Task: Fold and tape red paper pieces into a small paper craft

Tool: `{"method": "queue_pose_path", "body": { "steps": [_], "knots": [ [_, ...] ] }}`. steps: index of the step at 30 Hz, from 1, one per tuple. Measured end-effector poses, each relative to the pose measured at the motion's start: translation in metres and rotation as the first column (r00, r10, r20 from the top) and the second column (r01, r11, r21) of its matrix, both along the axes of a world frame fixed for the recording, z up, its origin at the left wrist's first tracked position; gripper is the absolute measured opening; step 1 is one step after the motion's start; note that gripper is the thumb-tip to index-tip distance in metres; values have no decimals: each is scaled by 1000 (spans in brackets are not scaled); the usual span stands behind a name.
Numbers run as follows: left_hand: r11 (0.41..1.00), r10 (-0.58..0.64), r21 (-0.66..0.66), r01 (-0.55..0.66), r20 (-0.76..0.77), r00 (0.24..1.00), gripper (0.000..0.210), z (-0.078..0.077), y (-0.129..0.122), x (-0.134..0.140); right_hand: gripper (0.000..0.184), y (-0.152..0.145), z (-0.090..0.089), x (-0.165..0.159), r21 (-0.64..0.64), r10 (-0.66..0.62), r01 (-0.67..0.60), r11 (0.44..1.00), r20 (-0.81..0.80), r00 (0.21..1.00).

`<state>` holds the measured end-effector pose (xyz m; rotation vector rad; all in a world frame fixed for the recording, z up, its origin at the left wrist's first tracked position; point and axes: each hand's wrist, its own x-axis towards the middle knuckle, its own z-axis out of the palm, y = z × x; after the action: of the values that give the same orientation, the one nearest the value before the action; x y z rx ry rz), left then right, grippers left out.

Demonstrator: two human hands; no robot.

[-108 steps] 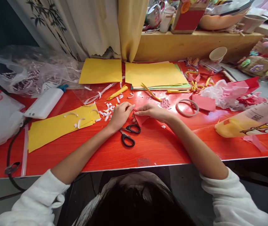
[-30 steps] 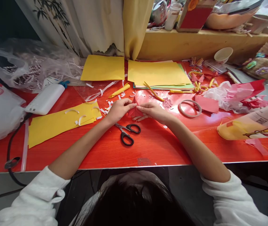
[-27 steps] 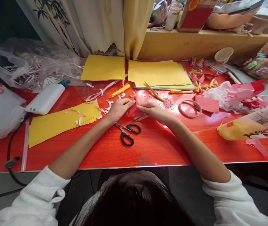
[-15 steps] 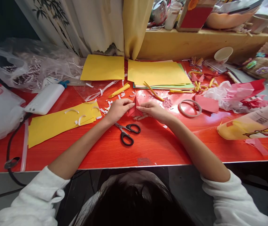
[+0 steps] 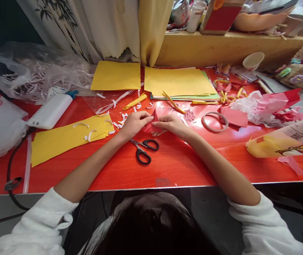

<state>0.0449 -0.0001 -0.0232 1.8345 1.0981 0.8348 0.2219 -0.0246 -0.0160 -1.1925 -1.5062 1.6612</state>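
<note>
A small folded red paper [image 5: 151, 126] with a pointed top is held between my two hands over the table. My left hand [image 5: 136, 123] pinches its left side with thumb and fingers. On the other side, the thumb and fingers of my right hand [image 5: 173, 125] are closed on the paper's right part. Black-handled scissors [image 5: 144, 149] lie just below the hands, their blades pointing up-left and partly under my left wrist. White paper scraps [image 5: 119, 124] are scattered beside my left hand.
Yellow sheets [image 5: 116, 76] and a stack of coloured paper [image 5: 178, 81] lie at the back. Yellow strips [image 5: 66, 140] are at left. To the right are a tape roll [image 5: 215, 122], red paper squares [image 5: 234, 117] and a tilted cup [image 5: 284, 140]. A power bank [image 5: 50, 111] rests far left.
My right hand has shifted slightly, its fingers more curled around the paper's right side. The red paper's pointed top shows more clearly. My left hand has barely moved.
</note>
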Motion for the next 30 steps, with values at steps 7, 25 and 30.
{"method": "queue_pose_path", "body": {
  "steps": [7,25,30],
  "knots": [
    [999,39,18,-41,68,997,35,2,-4,1,29,-3,6,-1,61,46,-50,997,67,997],
    [997,46,-68,-34,191,980,34,5,-11,5,23,-8,5,-6,137,73,-93,986,144,987],
    [952,79,-303,43,376,923,28,4,-10,5,25,-8,-1,-9,227,97,-142,964,198,975]
  ]
}}
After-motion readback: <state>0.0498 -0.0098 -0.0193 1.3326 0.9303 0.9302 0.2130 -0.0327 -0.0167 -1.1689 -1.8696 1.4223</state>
